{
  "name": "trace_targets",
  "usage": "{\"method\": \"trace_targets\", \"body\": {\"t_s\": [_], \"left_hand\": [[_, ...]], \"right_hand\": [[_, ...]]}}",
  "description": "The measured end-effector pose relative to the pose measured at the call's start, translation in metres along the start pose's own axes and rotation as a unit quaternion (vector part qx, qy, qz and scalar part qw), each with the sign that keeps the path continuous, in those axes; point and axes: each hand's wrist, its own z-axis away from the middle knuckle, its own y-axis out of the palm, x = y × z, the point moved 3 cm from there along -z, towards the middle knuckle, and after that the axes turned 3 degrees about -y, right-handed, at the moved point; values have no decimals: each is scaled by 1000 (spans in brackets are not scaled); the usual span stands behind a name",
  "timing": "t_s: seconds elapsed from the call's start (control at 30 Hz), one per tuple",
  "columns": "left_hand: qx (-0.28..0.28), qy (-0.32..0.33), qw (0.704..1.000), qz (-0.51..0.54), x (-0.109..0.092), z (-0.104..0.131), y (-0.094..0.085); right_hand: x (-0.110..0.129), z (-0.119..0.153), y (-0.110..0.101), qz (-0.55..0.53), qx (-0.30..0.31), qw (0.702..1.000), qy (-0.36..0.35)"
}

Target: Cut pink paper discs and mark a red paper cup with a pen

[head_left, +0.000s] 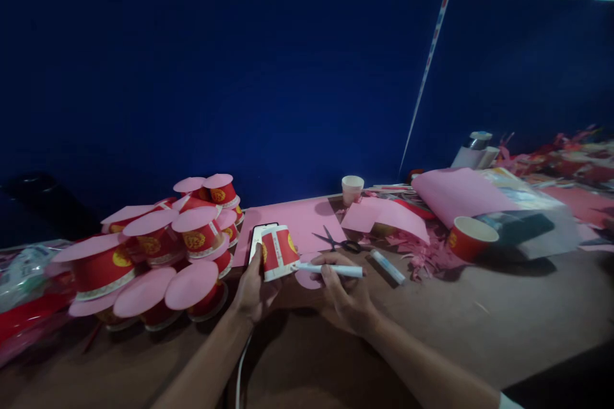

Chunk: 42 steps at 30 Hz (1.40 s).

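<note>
My left hand is closed around a red paper cup with a white rim and a gold emblem, tilted over the table. A white tube, perhaps a glue pen, lies in the closed fingers of my right hand, its tip at the cup's rim. Under the tube, partly hidden, is a pink paper disc. Behind the cup a phone with a lit screen rests on a pink paper sheet. Open black scissors lie just beyond my right hand.
Stacked red cups topped with pink discs stand at left. To the right are a capped tube, a red cup, pink scraps and paper sheets. A pale cup stands near the blue partition. A white cable runs along the front.
</note>
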Motion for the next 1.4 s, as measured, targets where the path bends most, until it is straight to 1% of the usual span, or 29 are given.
{"method": "trace_targets", "body": {"t_s": [0.27,0.37,0.43,0.57,0.7,0.8,0.9,1.0,1.13,1.3,1.4], "left_hand": [[-21,-6,1000,-19,4,-2,-6],[-15,-11,1000,-16,4,-2,-8],[-7,-8,1000,-13,4,-2,-7],[-8,5,1000,-10,2,-3,-7],[-7,3,1000,-15,0,-4,-9],[-3,7,1000,-11,-2,-4,-9],[6,18,1000,-14,-3,-2,-8],[21,-1,1000,-6,-1,-2,-7],[21,-28,999,3,2,-2,-8],[13,-69,997,4,5,-2,-7],[10,-82,997,12,6,-1,-7]], "right_hand": [[-2,0,1,-3,25,1000,10],[-1,-1,2,-3,25,1000,7],[-1,-2,1,-16,13,1000,9],[-2,-6,-4,-41,-23,999,22],[-4,-6,-7,-20,-45,998,25],[-2,-4,-7,30,-32,999,-1],[4,-1,-4,90,4,994,-63],[9,0,-2,119,26,987,-109],[8,-1,0,141,45,981,-128],[5,-2,0,158,56,977,-131],[4,-2,1,163,66,974,-145]]}}
